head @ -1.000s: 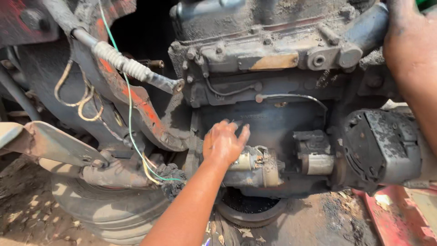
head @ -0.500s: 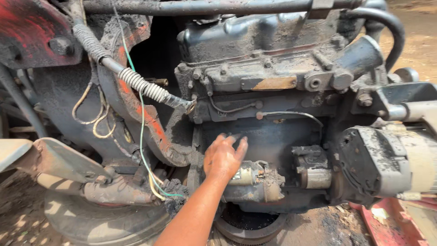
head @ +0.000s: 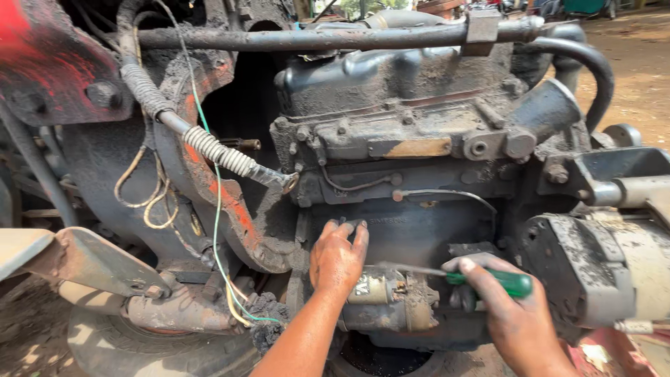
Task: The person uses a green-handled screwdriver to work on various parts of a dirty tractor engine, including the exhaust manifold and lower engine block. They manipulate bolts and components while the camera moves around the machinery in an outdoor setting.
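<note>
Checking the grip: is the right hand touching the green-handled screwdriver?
Touching. The head view shows the right hand with its fingers wrapped around the green-handled screwdriver.

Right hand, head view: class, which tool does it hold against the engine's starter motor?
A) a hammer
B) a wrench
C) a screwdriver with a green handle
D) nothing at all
C: the right hand grips a green-handled screwdriver whose shaft points left to the starter motor, where the left hand rests.
</note>
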